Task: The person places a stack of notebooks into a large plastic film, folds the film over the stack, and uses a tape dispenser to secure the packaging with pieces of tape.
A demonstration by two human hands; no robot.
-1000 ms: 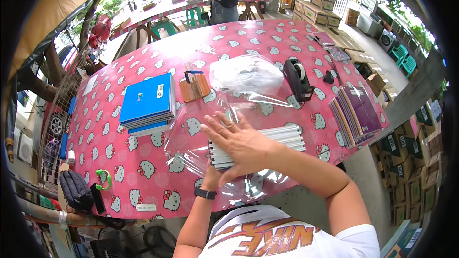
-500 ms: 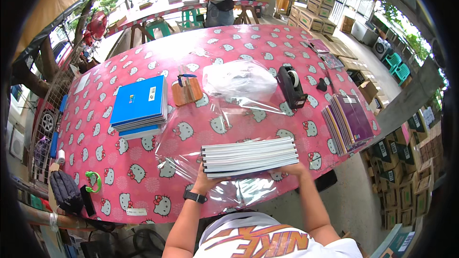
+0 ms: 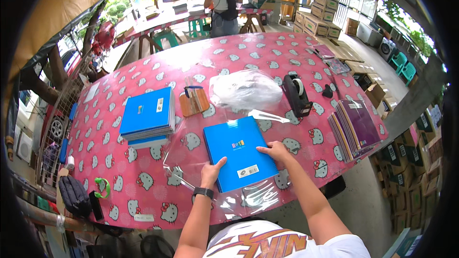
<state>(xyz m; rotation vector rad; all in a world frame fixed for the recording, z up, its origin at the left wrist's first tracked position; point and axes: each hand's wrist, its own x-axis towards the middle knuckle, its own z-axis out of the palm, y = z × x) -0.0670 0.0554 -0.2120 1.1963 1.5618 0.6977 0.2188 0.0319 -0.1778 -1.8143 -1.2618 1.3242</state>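
A stack of blue spiral notebooks (image 3: pixel 239 145) lies flat, cover up, on a clear plastic sheet (image 3: pixel 179 174) at the near middle of the table. Its left edge is gripped by my left hand (image 3: pixel 213 172), thumb on the cover, the other fingers mostly hidden. My right hand (image 3: pixel 276 152) holds the opposite edge with its thumb over the cover. A white label sits near the cover's lower edge. How many notebooks are in the stack is hidden from above.
Another blue notebook stack (image 3: pixel 148 112) stands left, beside a wooden holder (image 3: pixel 194 102) with a blue-handled tool. Beyond lie white plastic bundle (image 3: pixel 246 90) and black tape dispenser (image 3: pixel 297 96). Purple notebooks (image 3: pixel 356 126) sit right; black pouch (image 3: pixel 75 195) left. A person (image 3: pixel 224 7) stands at the far table.
The notebook stack went from standing on edge, page edges up, to lying flat with its blue cover showing. Both hands shifted to its sides, thumbs on top. The view shifted slightly.
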